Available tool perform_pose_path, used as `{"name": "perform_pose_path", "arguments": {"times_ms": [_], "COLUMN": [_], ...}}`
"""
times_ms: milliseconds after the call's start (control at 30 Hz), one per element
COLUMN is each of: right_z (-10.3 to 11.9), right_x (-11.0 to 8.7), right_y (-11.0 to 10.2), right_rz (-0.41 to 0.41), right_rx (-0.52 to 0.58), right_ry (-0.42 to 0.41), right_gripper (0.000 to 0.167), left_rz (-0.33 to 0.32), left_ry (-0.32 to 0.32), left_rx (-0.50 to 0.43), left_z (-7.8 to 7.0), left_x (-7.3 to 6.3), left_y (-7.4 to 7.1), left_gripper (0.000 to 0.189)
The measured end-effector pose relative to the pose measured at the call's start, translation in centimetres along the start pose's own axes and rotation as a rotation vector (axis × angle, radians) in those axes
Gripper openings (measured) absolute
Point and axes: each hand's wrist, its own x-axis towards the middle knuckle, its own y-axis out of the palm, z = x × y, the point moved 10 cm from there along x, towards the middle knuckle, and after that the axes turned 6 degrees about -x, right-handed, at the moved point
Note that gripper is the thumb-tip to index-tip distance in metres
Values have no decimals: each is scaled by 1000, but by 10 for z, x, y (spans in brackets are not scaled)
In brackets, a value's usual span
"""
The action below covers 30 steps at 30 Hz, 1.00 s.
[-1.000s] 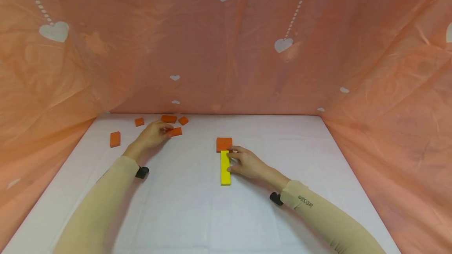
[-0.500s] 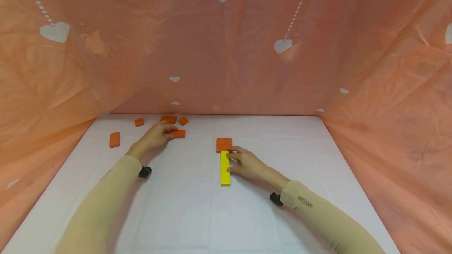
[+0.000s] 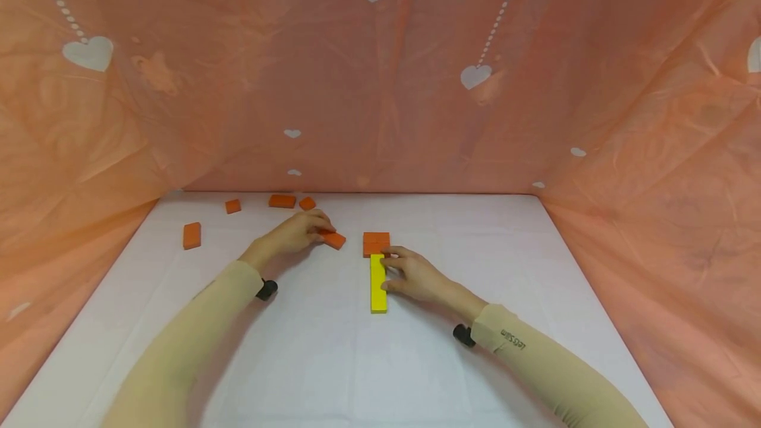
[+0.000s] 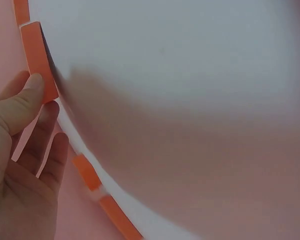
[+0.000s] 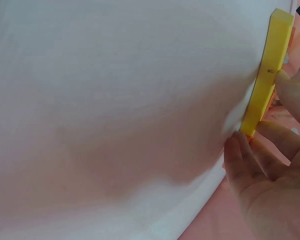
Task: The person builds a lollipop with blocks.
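Note:
My left hand (image 3: 297, 231) pinches an orange rectangular block (image 3: 334, 239) between thumb and fingers; the left wrist view shows the thumb lying on the block's face. A long yellow block (image 3: 378, 286) lies on the white table, pointing away from me. Beside its right side is my right hand (image 3: 416, 276), thumb and fingertips touching it. The yellow block's far end meets a small group of orange blocks (image 3: 376, 241) set close together. In the right wrist view the thumb is at the middle of the yellow block (image 5: 267, 70), with the other fingertips around its end.
Toward the table's back left lie a small orange block (image 3: 233, 206), a longer orange block (image 3: 282, 201) and another small orange block (image 3: 307, 203). One more orange block (image 3: 192, 235) is farther left. A pink heart-patterned cloth (image 3: 380, 98) hangs behind and along both sides.
My left hand has carried its orange block rightward and a little nearer to me, toward the orange group, turning it on the way. The right hand and yellow block have stayed in place.

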Motion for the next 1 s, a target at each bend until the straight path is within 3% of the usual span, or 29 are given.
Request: {"name": "perform_pose_path", "arguments": {"times_ms": [433,600,800,1000], "right_z": [0,-1,-3,-2], "right_x": [1,1,1,1], "right_y": [1,1,2,2], "right_rz": [3,9,9,2], "right_rx": [-10,-10,-2,-12], "right_ry": [14,23,28,10], "right_gripper": [57,56,56,57], "left_rz": [61,34,-65,-62], "left_ry": [15,21,-71,-173], "left_rx": [43,83,103,202], "left_z": [-15,-20,-22,-19], "left_x": [20,23,22,20], "left_y": [25,27,26,33], "left_gripper": [27,29,39,62]}}
